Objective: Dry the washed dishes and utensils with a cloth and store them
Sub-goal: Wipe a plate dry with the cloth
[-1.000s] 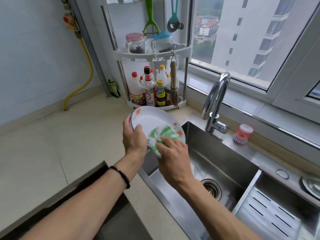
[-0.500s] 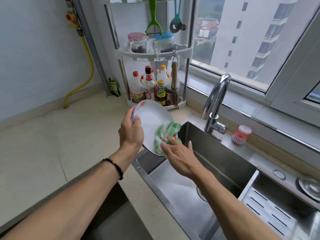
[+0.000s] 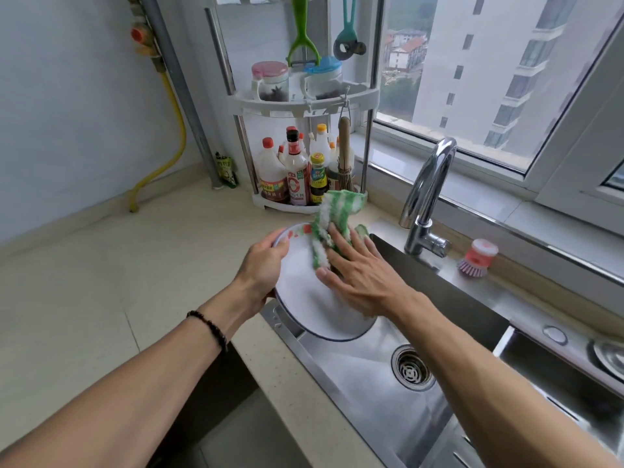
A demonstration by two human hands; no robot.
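A white plate (image 3: 304, 292) with a red-and-green pattern at its rim is held nearly flat over the sink's left edge. My left hand (image 3: 261, 265) grips its left rim, thumb on top. My right hand (image 3: 358, 271) lies on the plate with fingers spread and straight, pressing a green-and-white cloth (image 3: 332, 217) against the plate's face. The far end of the cloth sticks up past the plate's rim.
A steel sink (image 3: 371, 383) with a drain lies below the plate, with a chrome tap (image 3: 427, 201) and a pink dish brush (image 3: 477, 258) behind it. A corner rack (image 3: 304, 103) of bottles and jars stands at the back. Beige counter (image 3: 84, 298) spreads left.
The plate has tipped from nearly upright to almost flat and come lower over the sink edge. My right hand now lies flat on its face with the cloth, which has moved toward the far rim.
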